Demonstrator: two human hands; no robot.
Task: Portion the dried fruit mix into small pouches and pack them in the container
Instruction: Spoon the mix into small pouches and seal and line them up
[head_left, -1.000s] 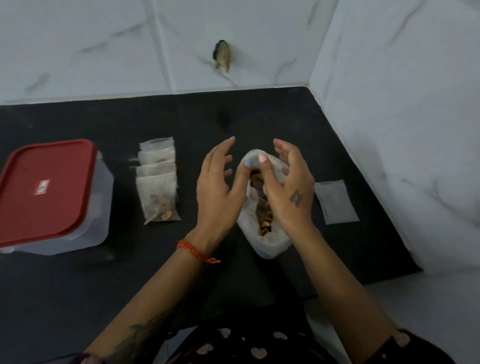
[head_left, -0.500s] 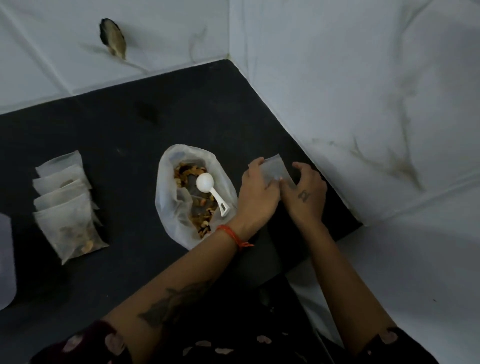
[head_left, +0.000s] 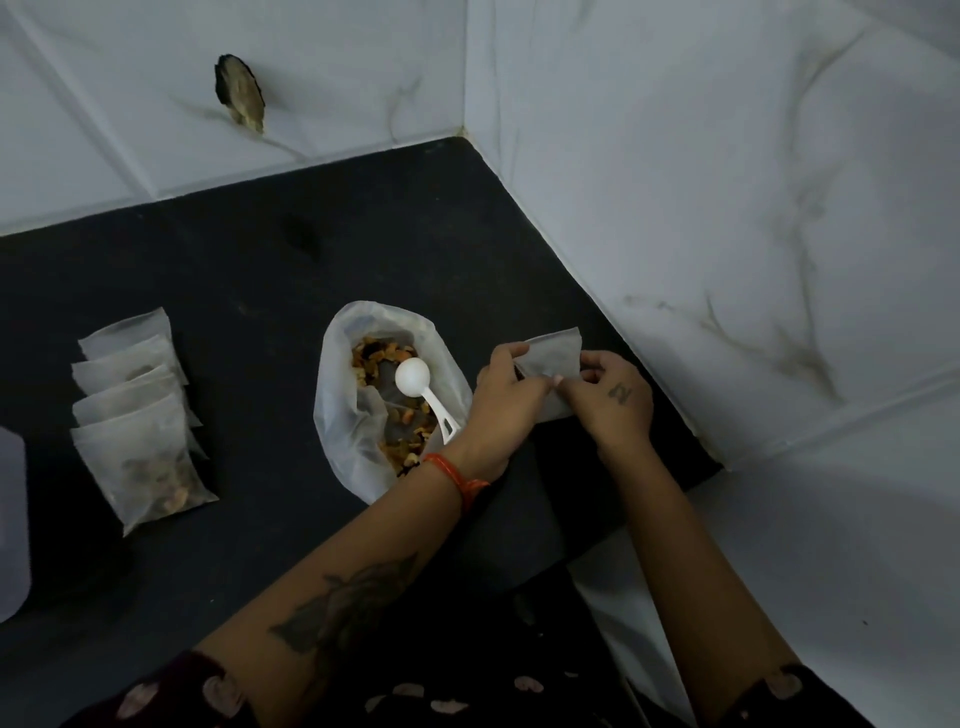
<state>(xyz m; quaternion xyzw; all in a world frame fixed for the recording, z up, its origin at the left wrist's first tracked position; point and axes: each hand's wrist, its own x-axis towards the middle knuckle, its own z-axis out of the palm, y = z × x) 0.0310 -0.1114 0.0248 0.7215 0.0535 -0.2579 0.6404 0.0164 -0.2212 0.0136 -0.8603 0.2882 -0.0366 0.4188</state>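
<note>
Lying overlapped at the left are four translucent filled pouches (head_left: 136, 415); the open bag of dried fruit mix (head_left: 384, 405) is holding one white scoop (head_left: 422, 392). Left hand (head_left: 501, 402) and right hand (head_left: 613, 397) are pinching one empty pouch (head_left: 553, 358) beside it.

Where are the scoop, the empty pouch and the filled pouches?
Scoop (head_left: 413, 375): head view, on its round white bowl, inside the open bag.
Empty pouch (head_left: 555, 356): head view, on its upper flat face, between the two hands.
Filled pouches (head_left: 150, 467): head view, on the nearest pouch of the overlapping row.
</note>
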